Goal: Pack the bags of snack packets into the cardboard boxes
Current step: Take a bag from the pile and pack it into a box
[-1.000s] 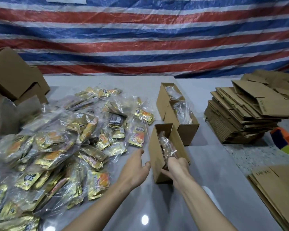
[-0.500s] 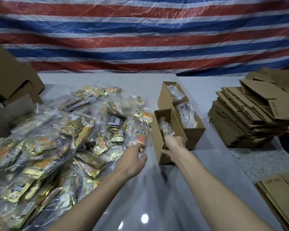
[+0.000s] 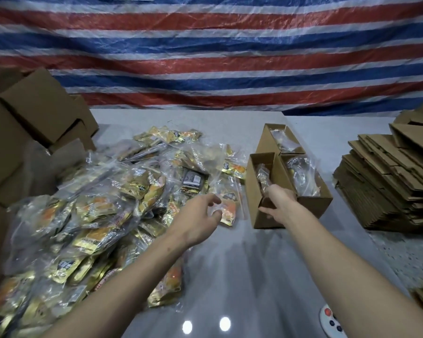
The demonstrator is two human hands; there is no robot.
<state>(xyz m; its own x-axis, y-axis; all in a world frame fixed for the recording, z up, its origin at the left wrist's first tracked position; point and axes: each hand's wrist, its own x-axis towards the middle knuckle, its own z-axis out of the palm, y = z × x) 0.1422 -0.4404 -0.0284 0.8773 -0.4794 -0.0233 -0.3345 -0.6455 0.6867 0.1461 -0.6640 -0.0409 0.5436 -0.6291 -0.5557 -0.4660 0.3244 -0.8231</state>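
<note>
Right hand (image 3: pixel 279 204) holds the near end of the nearest open cardboard box (image 3: pixel 262 191), fingers curled over its rim and thumb against the near wall. A clear bag (image 3: pixel 262 178) of packets already lies inside that box. Two more open boxes sit just beyond: one (image 3: pixel 308 186) touching its right side and one farther back (image 3: pixel 282 141), each with a bag in it.

Left hand (image 3: pixel 200 222) hovers with fingers loosely spread and gripping nothing, just above a bag with an orange and gold packet (image 3: pixel 226 211) at the right edge of the big pile of bags (image 3: pixel 95 215), which covers the left half of the grey surface (image 3: pixel 242 264).

As I judge it, the step is settling the filled box into line while the free hand reaches for the next bag. To do it well, keep the right hand's hold low and firm so the light box slides without tipping or nudging its neighbours. The left hand should take one bag only, pinching the clear plastic near its top; the film looks slippery and overlaps other bags, so lift straight up to avoid dragging them along.

A stack of flattened cartons (image 3: pixel 388 186) waits at the right for the next box.
</note>
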